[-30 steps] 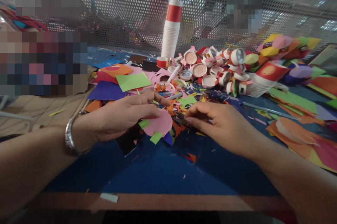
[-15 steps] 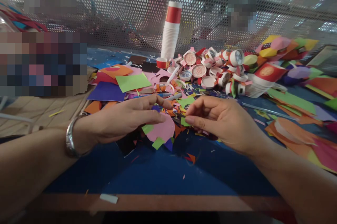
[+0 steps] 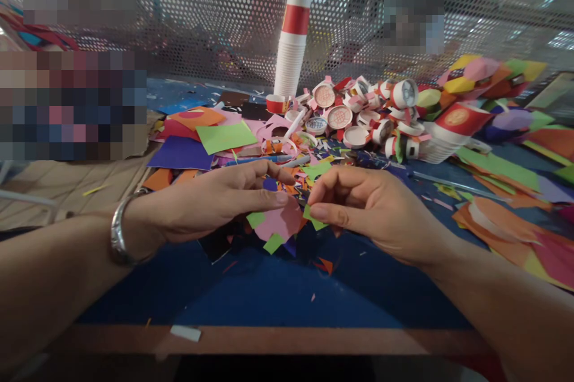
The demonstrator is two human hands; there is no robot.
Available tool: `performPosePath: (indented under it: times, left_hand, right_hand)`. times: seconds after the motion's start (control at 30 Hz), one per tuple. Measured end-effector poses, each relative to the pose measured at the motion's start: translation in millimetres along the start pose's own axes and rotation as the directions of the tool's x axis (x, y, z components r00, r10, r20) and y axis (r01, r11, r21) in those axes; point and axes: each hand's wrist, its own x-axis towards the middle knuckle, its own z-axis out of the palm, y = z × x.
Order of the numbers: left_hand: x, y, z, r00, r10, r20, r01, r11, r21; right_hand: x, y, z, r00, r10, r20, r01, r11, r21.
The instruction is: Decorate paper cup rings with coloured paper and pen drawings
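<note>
My left hand (image 3: 210,199), with a silver bracelet on its wrist, grips a pink paper disc (image 3: 280,222) that has small green and purple tabs stuck round its edge. It holds the disc just above the blue tabletop (image 3: 269,292). My right hand (image 3: 368,205) is closed in a pinch on a small green paper piece (image 3: 313,218), which it holds against the disc's right edge. Both hands meet over a litter of coloured paper scraps.
A tall stack of red and white paper cups (image 3: 291,47) stands at the back before a perforated metal screen (image 3: 215,11). Cut cup rings and bases (image 3: 359,116) lie heaped to its right. Coloured paper sheets (image 3: 224,137) spread left and right. The table's wooden edge (image 3: 287,340) runs in front.
My right hand has lifted off the scrap pile with a green piece and moved left to the pink disc. My left hand has raised the disc slightly.
</note>
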Motion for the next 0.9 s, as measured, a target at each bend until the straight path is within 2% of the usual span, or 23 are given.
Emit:
performPosePath:
  times: [0.3,0.73,0.9]
  left_hand:
    - [-1.8,2.6,0.7,0.997,-0.024,0.072,0.031,0.994,-0.107]
    - [-0.7,1.2,1.4,0.997,-0.040,0.062,0.046,0.993,-0.113]
    - [-0.9,0.6,-0.1,0.998,-0.051,0.026,0.053,0.996,-0.075]
  right_hand:
    - [3.0,0.9,1.7,0.998,-0.005,0.059,0.009,0.998,-0.066]
    - [1.9,1.6,3.9,0.995,0.024,0.092,-0.015,0.994,-0.104]
    - [2.0,3.7,3.9,0.995,0.027,0.098,-0.024,0.999,-0.039]
